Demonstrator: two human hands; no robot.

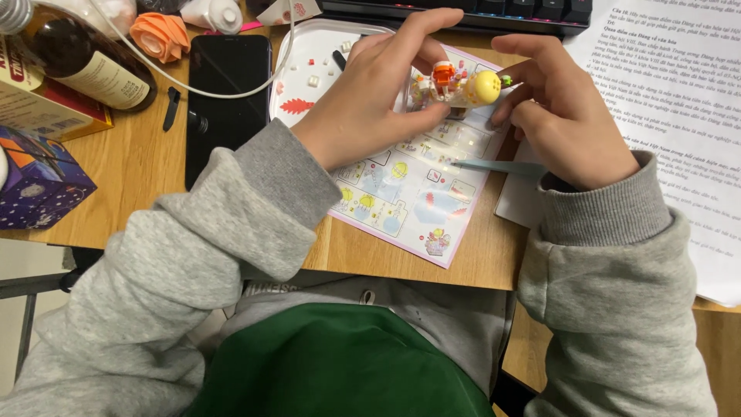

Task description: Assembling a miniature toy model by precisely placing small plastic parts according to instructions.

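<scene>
A small toy figure built of tiny bricks point(457, 85), yellow, white and orange, is held above a picture instruction sheet point(409, 193). My left hand point(370, 100) grips the figure's left side with thumb and fingers, the index finger arched over it. My right hand point(563, 116) pinches the yellow rounded end on the right. A thin grey tool point(498, 166) lies on the sheet under my right wrist.
A white tray point(309, 77) with small loose pieces sits behind my left hand. A black phone point(224, 93) with a white cable, a brown bottle point(85, 62), a box, an orange flower, a keyboard point(463, 11) and printed pages point(679, 116) surround the desk.
</scene>
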